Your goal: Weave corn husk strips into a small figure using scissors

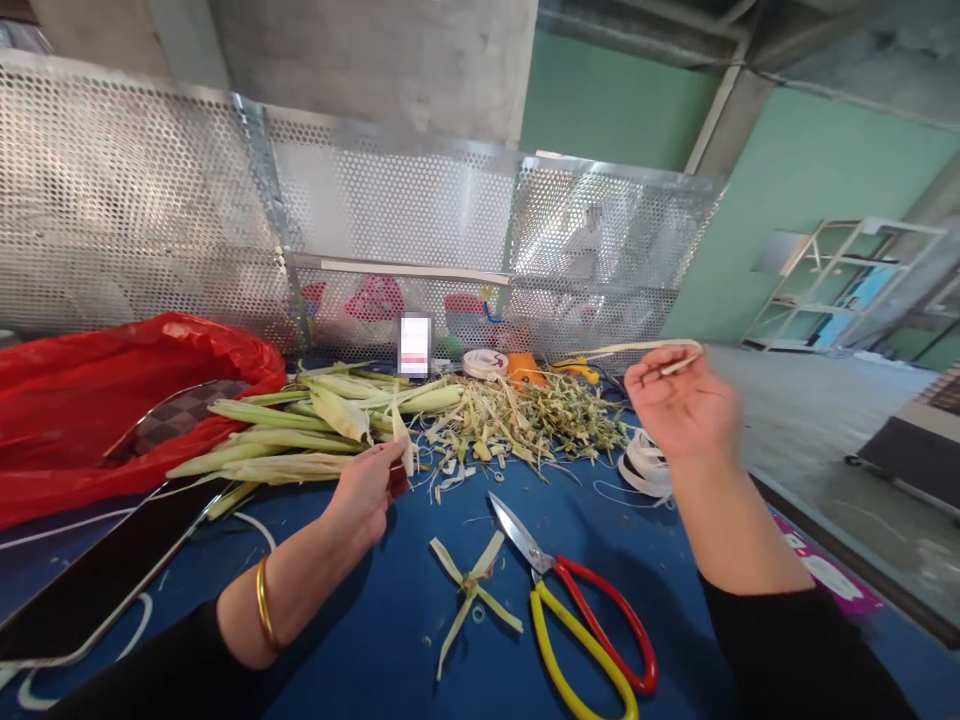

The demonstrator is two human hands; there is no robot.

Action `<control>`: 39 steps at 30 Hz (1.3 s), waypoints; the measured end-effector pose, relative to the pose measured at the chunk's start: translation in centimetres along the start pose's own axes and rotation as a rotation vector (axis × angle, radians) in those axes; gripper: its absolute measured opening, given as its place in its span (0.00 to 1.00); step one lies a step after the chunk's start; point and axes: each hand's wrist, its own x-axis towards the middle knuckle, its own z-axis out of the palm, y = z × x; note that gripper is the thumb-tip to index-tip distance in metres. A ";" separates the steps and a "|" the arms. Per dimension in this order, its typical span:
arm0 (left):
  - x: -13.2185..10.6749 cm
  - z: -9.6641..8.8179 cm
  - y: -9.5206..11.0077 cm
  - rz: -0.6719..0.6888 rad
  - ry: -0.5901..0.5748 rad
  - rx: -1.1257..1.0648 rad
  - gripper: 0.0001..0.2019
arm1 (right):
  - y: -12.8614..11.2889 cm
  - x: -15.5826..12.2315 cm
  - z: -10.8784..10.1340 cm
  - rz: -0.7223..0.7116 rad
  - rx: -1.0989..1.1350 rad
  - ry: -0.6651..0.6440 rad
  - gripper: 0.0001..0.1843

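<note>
My left hand [367, 490], wearing a gold bangle, pinches a pale corn husk [403, 428] at the near edge of a pile of green and cream husks [300, 440]. Raised at the right, my right hand [690, 405] has its fingers curled on a thin cream husk strip [637, 347], which trails off to the left. Between the hands, on the blue table [337, 620], lies a small cross-shaped piece of knotted husk strips [469, 585]. Beside it lie large scissors [551, 565] with one red and one yellow handle, blades parted.
Husk scraps [525, 415] are heaped behind the scissors. A white tape roll [645, 465] sits near my right wrist, another roll [485, 364] at the back beside a lit phone screen [415, 346]. A red plastic bag [150, 350] fills the left. A perforated metal panel [390, 190] stands behind.
</note>
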 end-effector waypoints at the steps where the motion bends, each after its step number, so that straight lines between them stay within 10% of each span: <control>1: 0.0 0.0 0.0 0.013 -0.006 0.016 0.10 | -0.4 0.1 -0.6 -0.024 -0.032 0.035 0.12; 5: 0.0 0.9 0.0 0.128 -0.084 0.160 0.14 | 0.6 -1.3 -1.8 0.039 -0.321 0.104 0.06; 16: 7.3 9.3 4.7 0.643 -0.220 0.631 0.03 | 6.6 -6.5 0.5 0.341 -0.996 -0.353 0.14; 20: 5.1 10.9 3.7 0.829 -0.306 0.653 0.11 | 6.6 -6.3 -0.1 0.324 -1.125 -0.466 0.13; 25: -0.4 10.0 1.0 0.937 -0.896 0.794 0.12 | 6.1 -6.8 0.6 0.166 -1.348 -0.645 0.12; 39: -1.4 7.1 2.4 0.737 -0.711 1.056 0.10 | 6.9 -6.6 0.2 0.207 -1.179 -0.399 0.03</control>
